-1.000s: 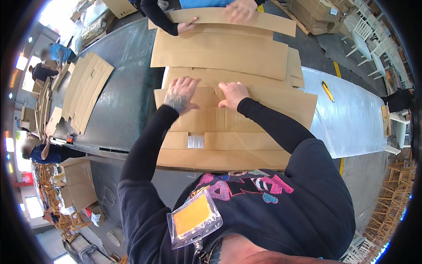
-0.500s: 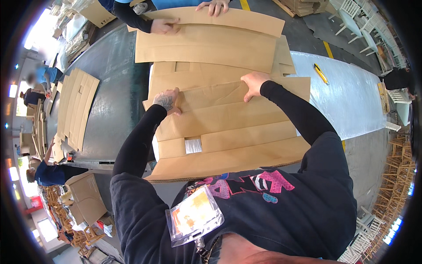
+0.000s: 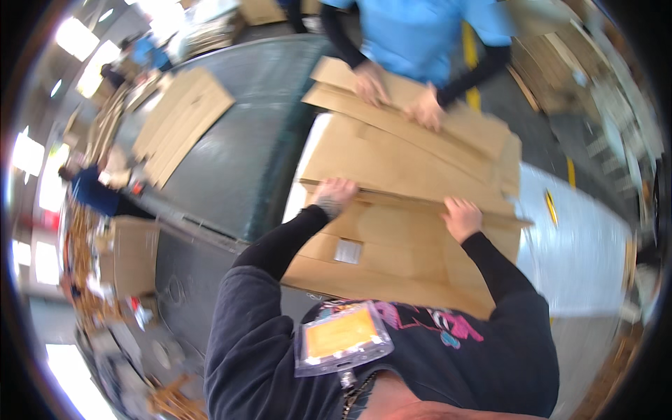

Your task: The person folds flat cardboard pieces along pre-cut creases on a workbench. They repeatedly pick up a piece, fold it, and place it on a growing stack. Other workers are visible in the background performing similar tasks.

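A large brown cardboard sheet [image 3: 413,262], creased into panels, lies before me with a small square cut-out in it. My left hand [image 3: 336,194] is closed over the edge of a raised cardboard panel, its fingers on top. Farther right along that same edge, my right hand [image 3: 463,218] grips the panel in the same way; both thumbs are hidden or unclear. Across from me a person in a light blue shirt [image 3: 409,38] presses on the folded far flap [image 3: 448,129] with both hands. That person's hands are blurred.
A yellow utility knife [image 3: 551,208] rests on the plastic-wrapped surface [image 3: 574,245] to the right. Cut cardboard panels [image 3: 185,126] lie on the dark table [image 3: 259,91] at left, where another person [image 3: 98,189] stands. A cardboard box [image 3: 136,255] is below them.
My view has swung, shifting the scene. My hands have moved from pressing the sheet's middle to gripping a raised panel's edge. The co-worker's hands now press down on the far flap.
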Tool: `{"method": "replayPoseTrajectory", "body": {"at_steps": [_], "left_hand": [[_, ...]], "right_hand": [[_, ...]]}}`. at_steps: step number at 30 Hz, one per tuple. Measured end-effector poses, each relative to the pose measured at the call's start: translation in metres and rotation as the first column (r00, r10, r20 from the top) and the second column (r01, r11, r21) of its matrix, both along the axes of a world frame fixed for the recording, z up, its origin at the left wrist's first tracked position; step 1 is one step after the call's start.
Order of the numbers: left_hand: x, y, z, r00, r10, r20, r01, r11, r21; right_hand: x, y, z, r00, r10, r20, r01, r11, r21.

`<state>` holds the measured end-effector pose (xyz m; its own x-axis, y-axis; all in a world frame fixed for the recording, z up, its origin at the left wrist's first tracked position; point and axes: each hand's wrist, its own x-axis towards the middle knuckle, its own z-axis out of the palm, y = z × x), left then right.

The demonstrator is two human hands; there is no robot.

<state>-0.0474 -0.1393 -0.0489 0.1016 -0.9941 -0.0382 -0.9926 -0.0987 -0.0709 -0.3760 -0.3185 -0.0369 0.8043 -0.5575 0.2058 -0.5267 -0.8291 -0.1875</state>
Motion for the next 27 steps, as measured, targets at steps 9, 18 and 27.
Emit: {"method": "replayPoseTrajectory", "body": {"at_steps": [9,18,27], "left_hand": [[0.069,0.155,0.178,0.861,0.389,-0.328,-0.507,0.715,-0.482],[0.157,0.450,0.060,0.188,0.359,-0.914,-0.962,-0.119,-0.244],[0.123,0.473,-0.060,-0.615,0.397,-0.682,-0.746,-0.013,0.666]], "right_hand": [[0.098,-0.068,0.089,0.998,-0.047,-0.030,0.053,0.975,0.218],[0.428,-0.037,0.138,0.983,0.124,0.135,-0.181,0.772,0.609],[0.715,0.109,0.132,0.898,-0.372,0.236,0.135,0.742,0.657]]}}
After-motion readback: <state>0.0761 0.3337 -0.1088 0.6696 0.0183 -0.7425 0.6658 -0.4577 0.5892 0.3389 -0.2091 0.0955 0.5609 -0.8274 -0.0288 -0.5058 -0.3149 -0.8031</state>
